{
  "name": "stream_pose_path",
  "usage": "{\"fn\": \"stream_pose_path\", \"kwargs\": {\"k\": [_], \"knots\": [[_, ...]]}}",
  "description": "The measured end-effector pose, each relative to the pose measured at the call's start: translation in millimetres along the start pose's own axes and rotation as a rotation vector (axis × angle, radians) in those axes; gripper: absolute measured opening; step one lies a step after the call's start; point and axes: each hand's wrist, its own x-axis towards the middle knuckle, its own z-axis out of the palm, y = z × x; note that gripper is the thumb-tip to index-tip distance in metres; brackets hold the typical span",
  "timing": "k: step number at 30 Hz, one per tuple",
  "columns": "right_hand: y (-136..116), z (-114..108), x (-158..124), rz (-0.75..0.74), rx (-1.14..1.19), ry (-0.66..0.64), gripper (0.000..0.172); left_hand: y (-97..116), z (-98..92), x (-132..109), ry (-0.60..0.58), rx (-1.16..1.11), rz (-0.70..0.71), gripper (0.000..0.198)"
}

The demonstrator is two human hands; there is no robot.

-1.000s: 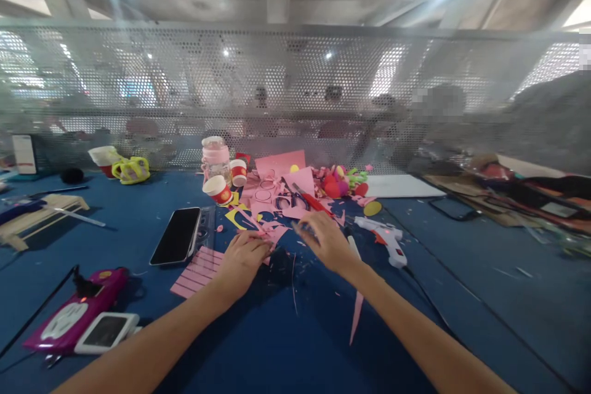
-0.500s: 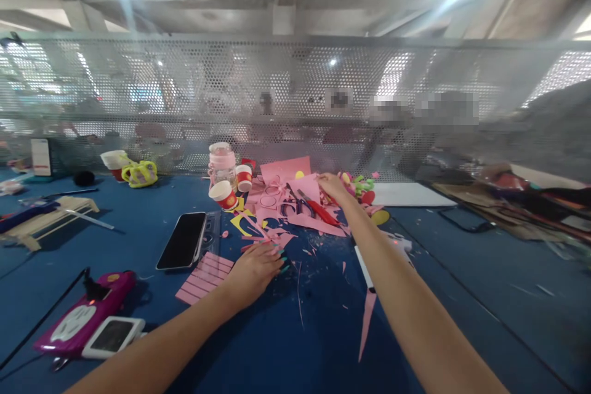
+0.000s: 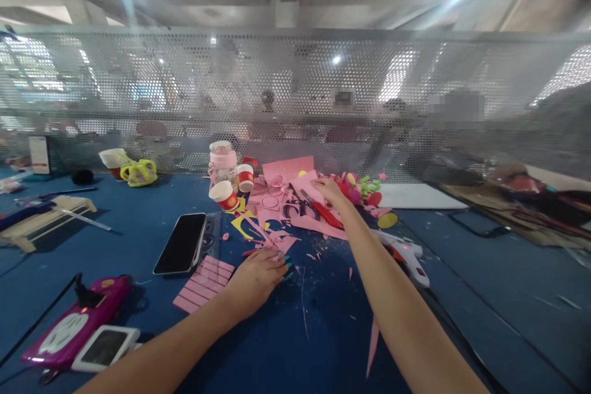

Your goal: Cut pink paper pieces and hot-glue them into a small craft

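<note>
Left hand (image 3: pixel 258 274) lies flat on the blue counter (image 3: pixel 115 228), grip apart and empty — just beside a striped pink sheet (image 3: pixel 203 283). Farther out, the right hand (image 3: pixel 329 191) touches the pink paper pile (image 3: pixel 281 171) by the red scissors (image 3: pixel 325 212) — its grip I cannot tell.

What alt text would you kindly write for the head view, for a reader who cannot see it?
The person's right hand reaches into a heap of pink paper scraps, while the left hand rests flat on the blue table near a phone.
</note>
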Motion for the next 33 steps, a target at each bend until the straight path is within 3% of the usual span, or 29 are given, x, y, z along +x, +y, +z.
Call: {"fn": "stream_pose_path", "kwargs": {"k": [4,22,33], "knots": [[-8,-3,0,-0.008,0.053,-0.033,0.02,0,-0.9,0,0.007,-0.002,0.013,0.026],[-10,-6,7,-0.122,0.199,0.09,0.029,0,0.7,-1,0.027,-0.023,0.002,0.023],[-24,-38,10,-0.298,0.072,0.293,0.028,1,1.0,-1,0.047,-0.015,-0.001,0.022]]}}
